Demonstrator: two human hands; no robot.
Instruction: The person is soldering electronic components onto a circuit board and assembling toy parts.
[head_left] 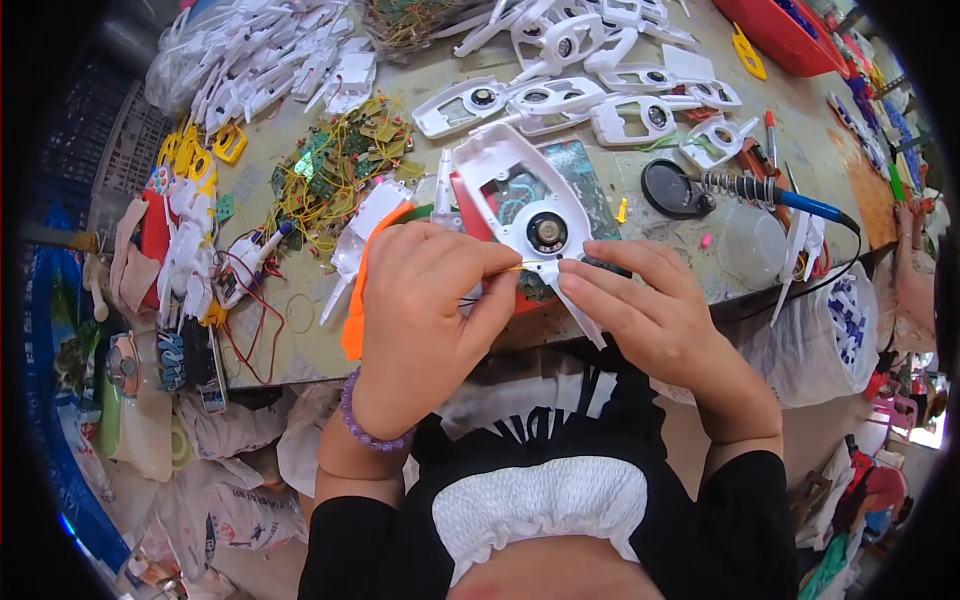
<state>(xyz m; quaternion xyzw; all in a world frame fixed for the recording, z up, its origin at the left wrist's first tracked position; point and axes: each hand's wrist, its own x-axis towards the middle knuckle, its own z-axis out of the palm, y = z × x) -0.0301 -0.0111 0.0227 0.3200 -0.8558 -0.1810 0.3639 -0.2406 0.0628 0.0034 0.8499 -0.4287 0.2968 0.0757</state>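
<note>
A white plastic toy housing [572,212] with a rectangular opening lies at the table's front edge. Set into it is a round black speaker [547,233]. My left hand [425,295] pinches a thin yellow wire [521,267] between thumb and forefinger, just below the speaker. My right hand [645,312] grips the housing beside its narrow handle; its fingers lie on the white plastic and its thumb is mostly hidden. Beneath the housing are a green-topped board [590,180] and something red. An orange strip-like piece [362,300] lies next to my left hand.
Tangled wired circuit boards [335,165] are heaped at the left. More white housings with speakers [545,100] cover the far side. At the right, a blue-handled soldering iron [800,203] rests in a coil holder near a black round dish [670,188]. A red basin [790,35] stands far right.
</note>
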